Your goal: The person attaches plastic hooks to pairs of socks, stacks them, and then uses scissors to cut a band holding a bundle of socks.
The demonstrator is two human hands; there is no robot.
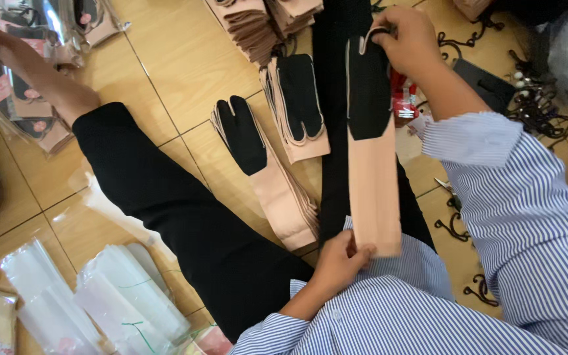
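Covering tan floor tiles (pixel 185 59): stacked socks (pixel 264 164).

Sock stack (pixel 271 177) lies left of held sock (pixel 371 164).

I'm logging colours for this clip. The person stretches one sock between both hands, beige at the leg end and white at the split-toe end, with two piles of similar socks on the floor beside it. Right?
Not quite: the head view shows the sock has a black split-toe end, not white. The rest holds: the left hand grips the beige leg end, the right hand the toe end, and two piles of similar socks lie on the floor beside it.
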